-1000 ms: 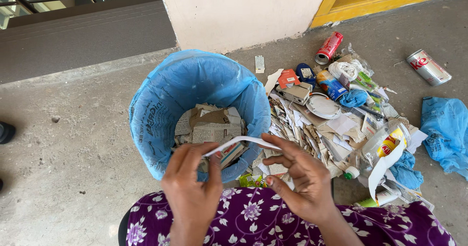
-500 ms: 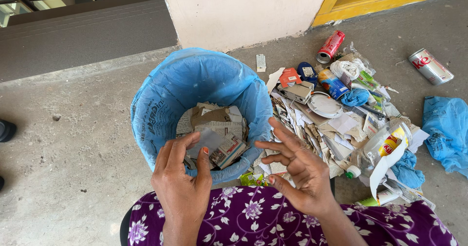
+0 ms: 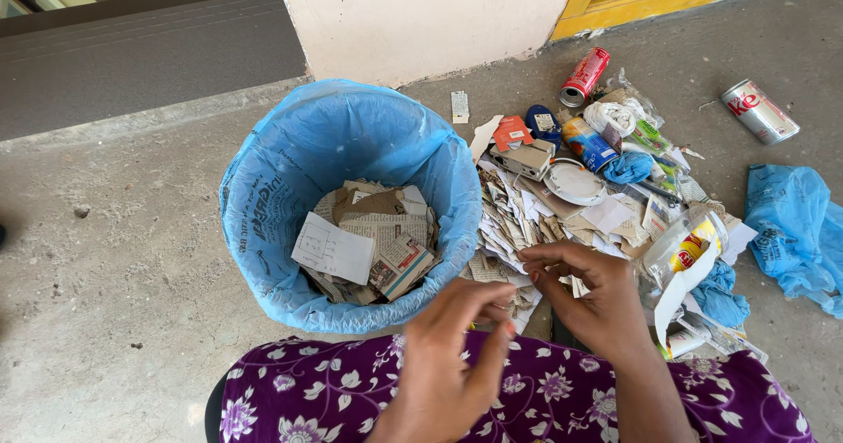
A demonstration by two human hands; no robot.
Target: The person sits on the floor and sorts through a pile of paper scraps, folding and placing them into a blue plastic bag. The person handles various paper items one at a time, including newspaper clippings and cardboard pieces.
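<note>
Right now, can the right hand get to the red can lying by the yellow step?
Probably not without leaning. The right hand is low near the lap, and the red can lies beyond the whole litter pile; nothing covers it.

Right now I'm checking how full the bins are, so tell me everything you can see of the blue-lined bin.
The bin is round and upright on the concrete floor, lined with a thin, crinkled blue plastic bag folded over its rim, with dark print on the bag's inner wall. It is partly filled with paper scraps: newsprint, brown card and a white sheet on top. A litter pile lies against its right side. Its near edge meets the person's purple floral garment. Neither hand touches it.
</note>
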